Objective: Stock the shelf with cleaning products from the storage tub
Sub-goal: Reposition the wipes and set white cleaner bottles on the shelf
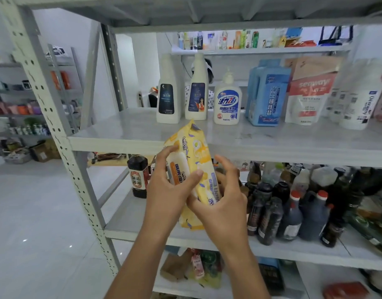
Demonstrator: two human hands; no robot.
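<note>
- Before the front edge of the shelf (272, 145), a yellow wipes pack (193, 169) was held upright in the air, tilted slightly, its top just above the level of that edge.
- Left hand (171, 188) gripped the pack from the left side; its fingers (166, 154) were wrapped over the front face and its thumb pressed on the pack's middle.
- Right hand (223, 203) supported the pack's lower right side with the thumb; its fingers (226, 165) were spread apart and curled, not closed on the pack.
- On the shelf, toward the back, stood two white bottles (168, 93), a hand-soap bottle (227, 102), a blue jug (266, 93) and a red-and-white pouch (306, 98).
- One level lower, dark sauce bottles (293, 208) crowded the right side.
</note>
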